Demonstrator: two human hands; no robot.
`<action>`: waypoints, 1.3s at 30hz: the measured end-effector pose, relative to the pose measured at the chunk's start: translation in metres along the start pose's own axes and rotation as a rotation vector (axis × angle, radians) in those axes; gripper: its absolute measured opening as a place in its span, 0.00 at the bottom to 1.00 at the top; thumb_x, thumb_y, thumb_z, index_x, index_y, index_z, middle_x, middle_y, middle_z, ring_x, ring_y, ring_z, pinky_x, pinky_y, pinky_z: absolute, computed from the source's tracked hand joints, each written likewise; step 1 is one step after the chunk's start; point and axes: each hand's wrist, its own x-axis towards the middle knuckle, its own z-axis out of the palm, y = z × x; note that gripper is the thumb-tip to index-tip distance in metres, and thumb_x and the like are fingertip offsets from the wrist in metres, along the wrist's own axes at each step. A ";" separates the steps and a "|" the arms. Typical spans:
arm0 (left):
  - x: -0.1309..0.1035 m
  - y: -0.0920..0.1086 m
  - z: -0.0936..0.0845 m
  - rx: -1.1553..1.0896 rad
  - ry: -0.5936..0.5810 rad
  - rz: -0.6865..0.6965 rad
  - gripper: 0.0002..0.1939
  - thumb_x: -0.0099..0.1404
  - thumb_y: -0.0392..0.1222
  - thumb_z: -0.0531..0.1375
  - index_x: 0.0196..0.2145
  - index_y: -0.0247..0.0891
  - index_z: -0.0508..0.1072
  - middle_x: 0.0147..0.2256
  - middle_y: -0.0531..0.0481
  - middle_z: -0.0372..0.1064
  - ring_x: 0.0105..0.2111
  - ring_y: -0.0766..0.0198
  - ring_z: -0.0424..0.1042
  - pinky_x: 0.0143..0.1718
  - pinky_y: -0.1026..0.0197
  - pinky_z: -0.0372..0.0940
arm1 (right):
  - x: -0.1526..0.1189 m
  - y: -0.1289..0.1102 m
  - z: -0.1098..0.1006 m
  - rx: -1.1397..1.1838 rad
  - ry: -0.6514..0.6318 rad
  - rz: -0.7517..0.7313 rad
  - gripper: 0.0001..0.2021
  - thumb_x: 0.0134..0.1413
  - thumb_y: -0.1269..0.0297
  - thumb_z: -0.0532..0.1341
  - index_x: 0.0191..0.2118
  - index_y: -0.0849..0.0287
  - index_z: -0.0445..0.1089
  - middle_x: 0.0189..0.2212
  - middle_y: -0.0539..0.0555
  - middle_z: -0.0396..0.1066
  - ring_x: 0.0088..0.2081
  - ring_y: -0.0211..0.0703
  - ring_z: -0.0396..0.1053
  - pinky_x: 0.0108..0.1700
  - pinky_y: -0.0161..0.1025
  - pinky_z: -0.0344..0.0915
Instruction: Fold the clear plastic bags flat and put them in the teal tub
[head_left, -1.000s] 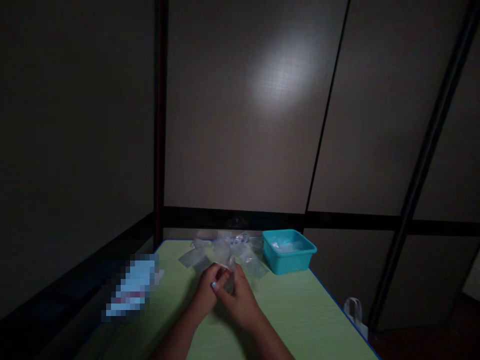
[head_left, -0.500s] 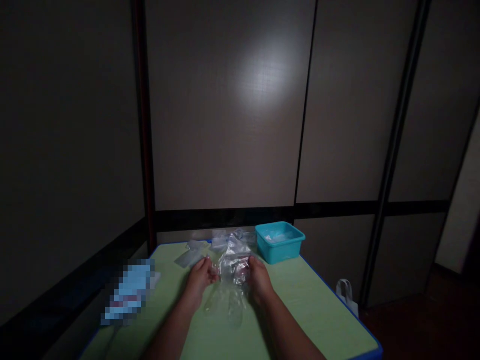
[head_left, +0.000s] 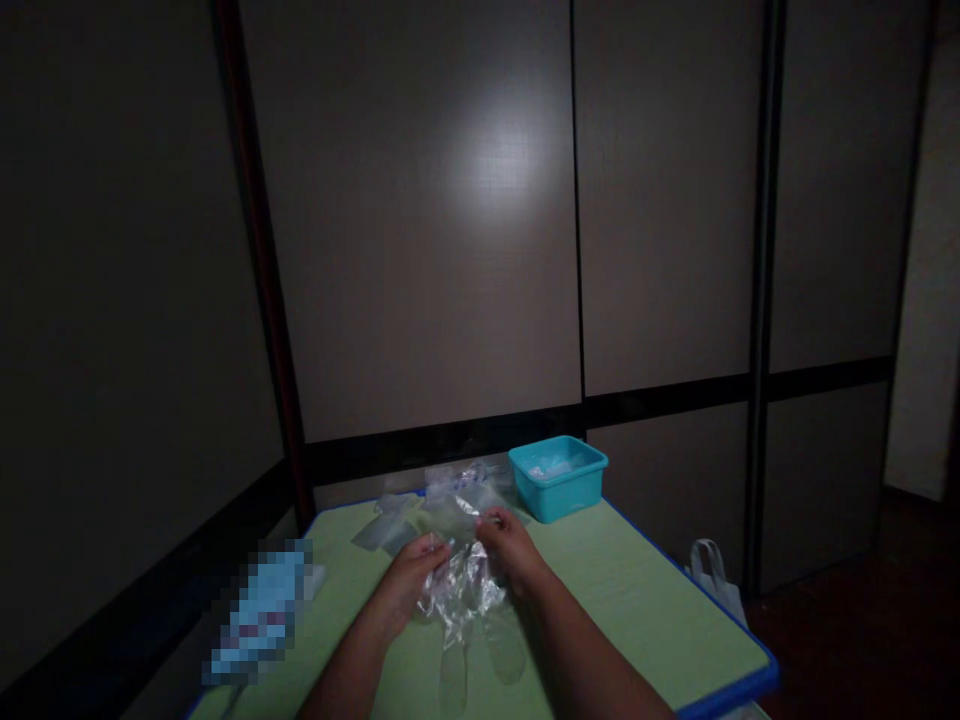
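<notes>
Both my hands hold crumpled clear plastic (head_left: 457,600) over the near middle of the table. Its long, rounded lobes hang towards me like glove fingers, so it looks like a thin disposable glove. My left hand (head_left: 411,578) pinches its left side between thumb and fingers. My right hand (head_left: 514,548) grips the upper right part, a little farther from me, with the fingers curled in. Just behind the hands lie flat clear plastic pieces (head_left: 386,525), partly overlapping. More clear plastic packaging (head_left: 457,480) lies at the back edge.
A turquoise basin (head_left: 561,495) with clear plastic inside stands at the back right of the green table (head_left: 615,600). At the left edge is a blurred-out light blue item (head_left: 262,610). Dark panels (head_left: 427,300) rise behind. A white bag (head_left: 716,580) hangs or stands beyond the right edge.
My hands have drawn closer together, and the plastic between them is more bunched and nearer to me. The camera view has turned slightly.
</notes>
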 end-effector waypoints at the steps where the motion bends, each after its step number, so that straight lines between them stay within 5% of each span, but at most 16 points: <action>1: 0.000 -0.001 -0.001 0.011 -0.006 -0.002 0.18 0.44 0.51 0.68 0.28 0.35 0.71 0.24 0.52 0.69 0.23 0.65 0.69 0.26 0.64 0.62 | 0.003 0.000 -0.002 0.000 0.035 -0.017 0.17 0.33 0.54 0.67 0.26 0.60 0.64 0.15 0.43 0.61 0.17 0.30 0.55 0.21 0.29 0.50; 7: 0.000 -0.002 -0.010 0.066 -0.009 -0.028 0.17 0.44 0.49 0.67 0.26 0.35 0.70 0.23 0.52 0.68 0.22 0.66 0.68 0.24 0.66 0.61 | 0.014 0.000 -0.014 0.007 0.126 -0.051 0.18 0.36 0.51 0.65 0.21 0.60 0.61 0.14 0.44 0.58 0.17 0.31 0.54 0.19 0.30 0.50; 14: 0.010 0.000 -0.014 0.118 0.140 0.092 0.23 0.46 0.61 0.61 0.26 0.36 0.69 0.23 0.52 0.68 0.22 0.66 0.67 0.25 0.64 0.61 | 0.006 -0.009 -0.014 0.027 0.112 0.000 0.24 0.44 0.39 0.55 0.34 0.58 0.64 0.21 0.48 0.64 0.22 0.36 0.63 0.21 0.33 0.59; 20: 0.009 0.000 -0.005 0.224 0.179 0.207 0.24 0.51 0.64 0.56 0.19 0.38 0.64 0.16 0.56 0.61 0.18 0.67 0.62 0.21 0.66 0.56 | 0.004 -0.004 -0.008 -0.066 0.102 -0.020 0.16 0.35 0.55 0.66 0.25 0.60 0.63 0.16 0.47 0.63 0.17 0.33 0.59 0.18 0.30 0.52; 26: 0.010 -0.001 -0.017 0.299 0.321 0.255 0.23 0.55 0.63 0.52 0.18 0.40 0.58 0.15 0.60 0.51 0.16 0.69 0.54 0.19 0.66 0.48 | 0.010 -0.006 -0.014 -0.076 0.186 -0.081 0.14 0.37 0.55 0.63 0.25 0.59 0.62 0.17 0.46 0.63 0.20 0.34 0.61 0.20 0.30 0.54; 34: 0.010 -0.001 -0.011 0.318 0.353 0.244 0.22 0.42 0.54 0.65 0.17 0.40 0.56 0.14 0.63 0.50 0.15 0.72 0.52 0.18 0.68 0.46 | 0.012 -0.008 -0.017 -0.062 0.275 -0.147 0.18 0.38 0.48 0.61 0.27 0.58 0.62 0.18 0.47 0.65 0.20 0.36 0.62 0.19 0.31 0.55; 39: 0.010 0.002 -0.019 0.198 0.421 0.225 0.18 0.46 0.52 0.63 0.20 0.40 0.59 0.15 0.62 0.53 0.14 0.72 0.54 0.17 0.69 0.47 | 0.017 -0.011 -0.026 -0.058 0.386 -0.201 0.19 0.40 0.45 0.59 0.28 0.57 0.62 0.18 0.46 0.64 0.19 0.36 0.61 0.19 0.31 0.55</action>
